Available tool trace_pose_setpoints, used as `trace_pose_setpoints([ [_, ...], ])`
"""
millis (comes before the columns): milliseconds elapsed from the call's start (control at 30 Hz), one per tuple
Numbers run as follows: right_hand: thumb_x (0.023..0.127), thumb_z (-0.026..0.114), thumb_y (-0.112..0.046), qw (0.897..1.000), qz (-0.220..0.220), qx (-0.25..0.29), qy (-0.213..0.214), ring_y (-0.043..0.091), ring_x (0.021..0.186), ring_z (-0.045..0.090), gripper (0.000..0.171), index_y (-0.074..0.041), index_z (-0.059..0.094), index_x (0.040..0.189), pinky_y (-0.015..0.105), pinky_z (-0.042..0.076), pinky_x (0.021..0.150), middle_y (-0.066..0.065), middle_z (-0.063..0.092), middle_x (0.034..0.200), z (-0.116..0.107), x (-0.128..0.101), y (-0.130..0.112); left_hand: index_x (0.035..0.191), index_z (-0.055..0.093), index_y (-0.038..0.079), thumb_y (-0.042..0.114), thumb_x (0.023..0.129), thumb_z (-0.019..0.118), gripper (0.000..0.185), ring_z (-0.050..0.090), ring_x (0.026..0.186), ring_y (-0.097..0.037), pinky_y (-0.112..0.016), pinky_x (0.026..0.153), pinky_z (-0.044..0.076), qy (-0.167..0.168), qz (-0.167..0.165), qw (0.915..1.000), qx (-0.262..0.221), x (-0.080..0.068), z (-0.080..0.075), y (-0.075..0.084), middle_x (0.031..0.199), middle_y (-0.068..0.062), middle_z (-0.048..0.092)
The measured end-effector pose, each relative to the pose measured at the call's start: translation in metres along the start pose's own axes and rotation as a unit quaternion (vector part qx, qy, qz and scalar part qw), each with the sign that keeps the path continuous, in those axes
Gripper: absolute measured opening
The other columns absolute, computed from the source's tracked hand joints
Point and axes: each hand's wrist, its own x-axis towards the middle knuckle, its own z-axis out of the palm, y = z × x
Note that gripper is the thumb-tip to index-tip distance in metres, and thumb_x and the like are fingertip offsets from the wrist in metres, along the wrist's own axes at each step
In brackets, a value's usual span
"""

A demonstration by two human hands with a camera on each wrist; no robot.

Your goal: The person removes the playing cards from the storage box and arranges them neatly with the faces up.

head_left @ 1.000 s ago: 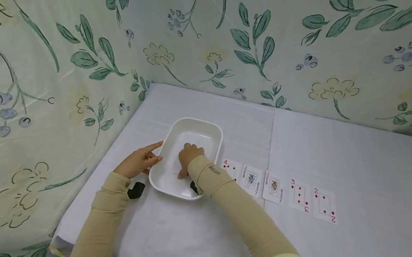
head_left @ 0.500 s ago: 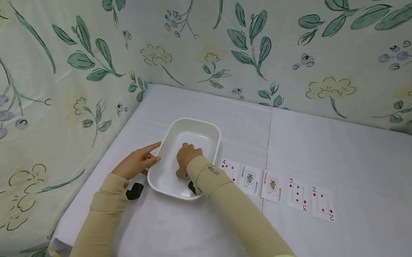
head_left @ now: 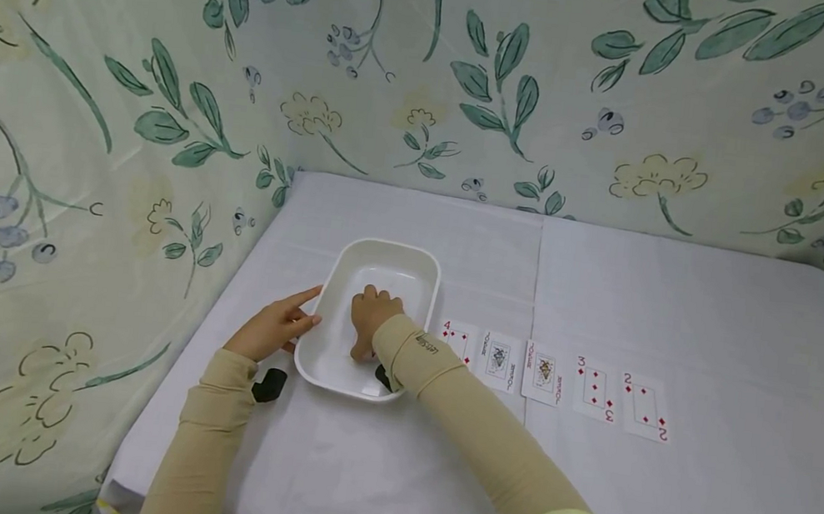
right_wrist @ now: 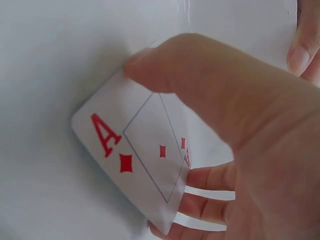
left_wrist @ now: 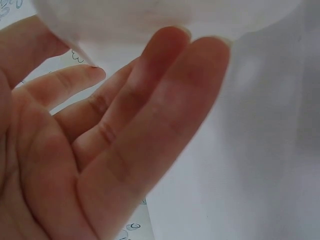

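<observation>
A white rectangular tray [head_left: 391,245] stands on the cloth-covered table. My left hand [head_left: 272,328] is at its left rim, thumb resting near the edge. In the left wrist view its long fingers [left_wrist: 175,95] reach nearly straight to the tray's outer wall [left_wrist: 120,25]. Inside the tray, my right hand [head_left: 375,318] reaches down with the knuckles up. The right wrist view shows it holding an ace of diamonds playing card [right_wrist: 137,142], thumb on one edge and fingers along the opposite one. The card tilts close over the tray floor; in the head view the hand hides it.
Right of the tray lies a row of playing cards: a four of diamonds [head_left: 457,341] partly behind the right sleeve, two jokers [head_left: 498,362], a three of diamonds [head_left: 596,389] and a two of diamonds [head_left: 645,407]. A floral curtain [head_left: 400,80] hangs behind and left of the table.
</observation>
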Motion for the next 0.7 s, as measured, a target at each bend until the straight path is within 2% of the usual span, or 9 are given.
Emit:
trace_pose_setpoints([
  [200,0.067,0.071,-0.046,1.000,-0.011,0.012,-0.008,0.020,0.094,0.043,0.068,-0.008,0.051,0.120,0.030,0.044,0.077,0.006,0.041,0.108,-0.0013,-0.0037,0.0011,0.143,0.025,0.022,0.027,0.092,0.052,0.058,0.060,0.085,-0.026,-0.035,0.063,0.053,-0.002,0.000,1.0000,0.000,0.0006,0.0005,0.0006,0.098,-0.017,0.061],
  [700,0.067,0.072,-0.041,0.998,-0.021,0.038,-0.034,0.018,0.091,0.041,0.065,-0.007,0.052,0.118,0.027,0.044,0.073,0.006,0.042,0.105,-0.0086,-0.0070,0.0030,0.143,0.026,0.021,0.028,0.092,0.053,0.059,0.060,0.083,-0.025,-0.035,0.062,0.053,0.002,-0.001,1.0000,-0.001,0.0006,0.0005,-0.0015,0.096,-0.016,0.062],
])
